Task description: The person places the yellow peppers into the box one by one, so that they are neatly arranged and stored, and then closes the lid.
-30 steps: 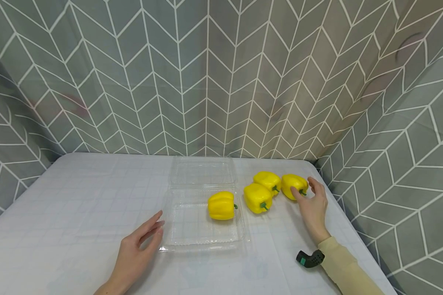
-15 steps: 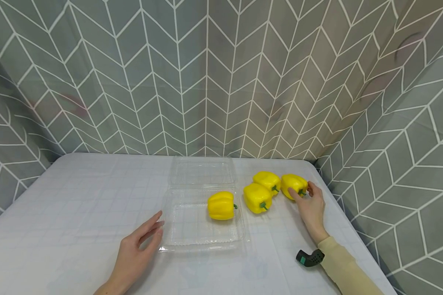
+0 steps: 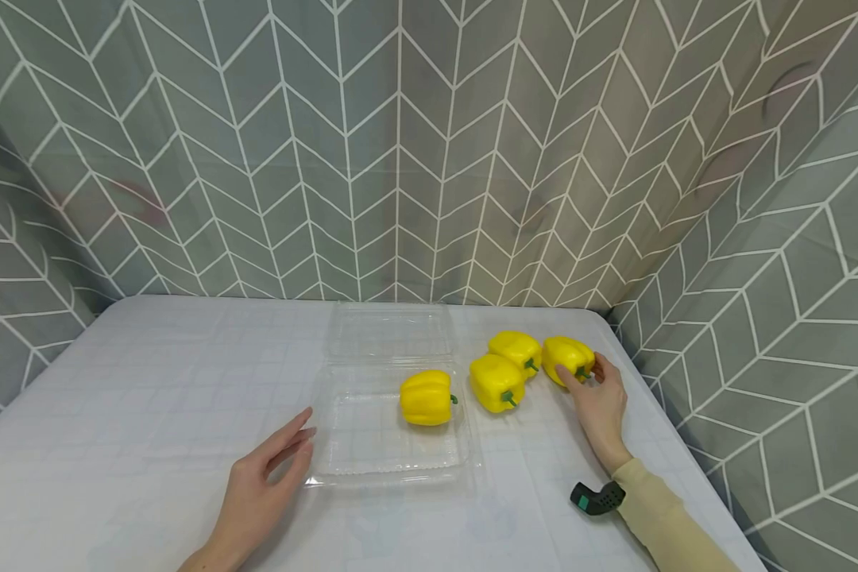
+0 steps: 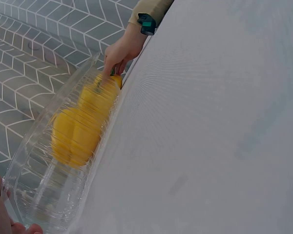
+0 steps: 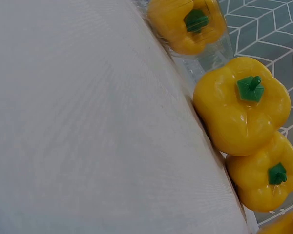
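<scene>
Soft light covered the clear container (image 3: 365, 445); thin glare marked its near rim (image 3: 393, 478); both wrist views registered dimmer.

Grey-and-white zigzag curtains (image 3: 400, 159) hang behind and along 2 sides of a round-cornered, white-covered table (image 3: 150, 381).

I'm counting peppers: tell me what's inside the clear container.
One yellow pepper lies toward the right side of the clear container. What lies directly under it is covered and can't be seen.
</scene>
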The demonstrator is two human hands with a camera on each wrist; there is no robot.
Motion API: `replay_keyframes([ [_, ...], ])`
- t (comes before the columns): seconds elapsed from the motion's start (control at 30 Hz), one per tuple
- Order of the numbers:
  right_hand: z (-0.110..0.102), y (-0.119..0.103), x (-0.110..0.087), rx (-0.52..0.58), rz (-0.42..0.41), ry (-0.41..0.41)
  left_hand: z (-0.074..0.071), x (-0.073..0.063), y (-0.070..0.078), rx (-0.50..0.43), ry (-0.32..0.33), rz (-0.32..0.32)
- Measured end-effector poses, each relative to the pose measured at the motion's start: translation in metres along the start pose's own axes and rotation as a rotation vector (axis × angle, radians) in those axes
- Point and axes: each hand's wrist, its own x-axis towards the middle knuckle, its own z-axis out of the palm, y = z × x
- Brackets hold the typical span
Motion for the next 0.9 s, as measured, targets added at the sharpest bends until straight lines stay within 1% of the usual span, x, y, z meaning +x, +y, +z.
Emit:
replay_keyframes([
  [0.67,-0.0002,-0.0011,-0.0017,0.004,0.013,0.012,-0.0007,0.0014,-0.0027,0.005,-0.001,0.004],
  [0.9,0.0008,-0.0002,-0.001,0.007,0.002,0.034,-0.001,0.0014,-0.0021,0.006,-0.002,0.0],
])
